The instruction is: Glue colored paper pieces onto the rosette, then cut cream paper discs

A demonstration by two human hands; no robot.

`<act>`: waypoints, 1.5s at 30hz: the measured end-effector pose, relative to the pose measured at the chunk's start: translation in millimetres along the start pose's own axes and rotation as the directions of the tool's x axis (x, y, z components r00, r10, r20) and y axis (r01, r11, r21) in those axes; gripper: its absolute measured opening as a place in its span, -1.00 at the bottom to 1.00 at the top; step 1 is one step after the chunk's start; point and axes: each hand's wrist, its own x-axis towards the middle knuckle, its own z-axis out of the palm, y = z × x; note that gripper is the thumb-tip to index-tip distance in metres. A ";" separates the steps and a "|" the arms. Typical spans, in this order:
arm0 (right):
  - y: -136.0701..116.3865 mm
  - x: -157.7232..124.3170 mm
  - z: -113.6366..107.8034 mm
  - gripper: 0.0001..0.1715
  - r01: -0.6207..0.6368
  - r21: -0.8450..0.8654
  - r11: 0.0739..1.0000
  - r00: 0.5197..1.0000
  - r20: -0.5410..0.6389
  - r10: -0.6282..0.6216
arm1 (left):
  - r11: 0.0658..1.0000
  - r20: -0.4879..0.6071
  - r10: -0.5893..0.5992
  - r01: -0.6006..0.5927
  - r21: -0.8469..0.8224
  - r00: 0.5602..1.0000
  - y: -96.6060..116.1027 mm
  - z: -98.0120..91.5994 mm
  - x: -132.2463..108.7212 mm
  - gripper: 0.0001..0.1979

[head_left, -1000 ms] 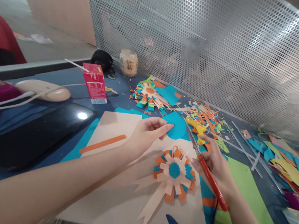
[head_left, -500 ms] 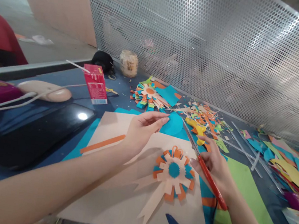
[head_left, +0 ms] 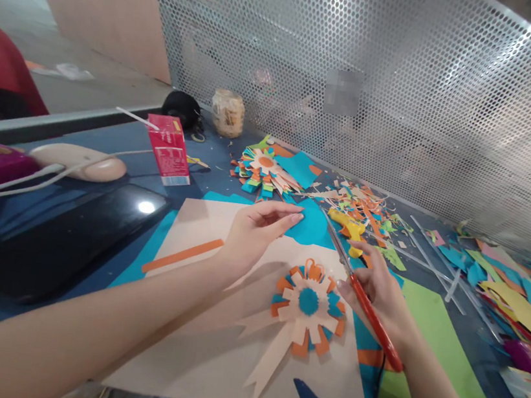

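Note:
Between thumb and fingers, my left hand (head_left: 261,228) pinches the edge of a blue paper circle (head_left: 314,222). My right hand (head_left: 377,298) grips red-handled scissors (head_left: 371,311), their blades pointing up and left beside the circle; whether the blades touch it I cannot tell. Below both hands lies a paper rosette (head_left: 309,303) with a blue centre, cream and orange fringes and two cream ribbon tails. It rests on a large cream paper sheet (head_left: 205,361). An orange paper strip (head_left: 183,255) lies under my left wrist.
Another rosette (head_left: 266,163) and a heap of paper scraps (head_left: 358,201) lie at the back, near a yellow glue gun (head_left: 347,226). Left are a pink drink carton (head_left: 169,150) and a black phone (head_left: 60,234). Green paper (head_left: 440,359) lies right. A perforated metal panel (head_left: 384,77) stands behind.
My left hand has moved slightly right with the blue circle, which is now turned a little differently. My right hand and the scissors have hardly moved.

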 end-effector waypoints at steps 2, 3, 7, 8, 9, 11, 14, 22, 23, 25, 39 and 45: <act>-0.8 -0.1 -0.3 -0.32 -0.001 -0.003 1.000 1.000 -0.003 0.001 | 1.000 -0.001 0.007 -0.007 0.009 1.000 -1.1 -0.6 0.3 -0.85; -1.4 -0.1 -0.7 -0.33 -0.004 -0.007 1.000 1.000 0.002 0.004 | 1.000 -0.002 0.011 -0.011 0.010 1.000 -1.7 -0.9 0.6 -0.84; -5.5 -0.8 -2.5 -0.32 -0.027 -0.036 0.999 0.999 0.026 0.028 | 1.000 -0.011 0.014 -0.015 -0.003 1.000 -2.4 -2.0 1.6 -0.86; -6.7 -1.0 -2.7 -0.31 -0.033 -0.043 0.999 0.999 0.030 0.034 | 1.000 -0.013 0.015 -0.015 -0.006 1.000 -2.0 -2.1 1.9 -0.86; -7.7 -1.3 -2.8 -0.31 -0.039 -0.049 0.998 0.999 0.030 0.040 | 1.000 -0.015 0.017 -0.018 -0.007 1.000 -1.5 -2.2 2.3 -0.87; -9.0 -1.8 -2.4 -0.31 -0.047 -0.059 0.997 0.998 0.024 0.049 | 1.000 -0.021 0.022 -0.023 -0.004 1.000 -0.7 -2.3 3.2 -0.87; -8.5 -1.9 -1.6 -0.31 -0.041 -0.060 0.997 0.999 0.009 0.041 | 1.000 -0.028 0.022 -0.022 0.004 0.999 -0.6 -2.1 4.4 -0.87; -3.8 -0.6 -3.3 -0.33 -0.016 -0.083 0.996 0.997 0.072 0.022 | 0.996 0.019 0.044 -0.045 0.078 0.999 0.8 -1.2 0.6 -0.87; -3.9 -0.7 -3.5 -0.34 -0.012 -0.090 0.996 0.998 0.067 0.018 | 0.996 0.024 0.045 -0.047 0.079 0.999 1.1 -1.0 0.1 -0.88; -4.4 -1.0 -3.6 -0.33 -0.006 -0.093 0.996 0.998 0.064 0.012 | 0.996 0.024 0.041 -0.043 0.074 0.999 1.6 -0.8 -0.3 -0.89; -7.1 -2.2 -2.4 -0.33 -0.019 -0.071 0.997 0.999 0.034 0.021 | 0.999 0.014 0.002 -0.002 0.044 1.000 3.2 -2.2 4.8 -0.77; -6.5 -1.4 -2.0 -0.35 0.009 -0.086 0.996 1.000 -0.013 -0.010 | 0.990 0.215 -0.131 0.140 -0.028 0.968 -0.9 2.4 3.4 -0.60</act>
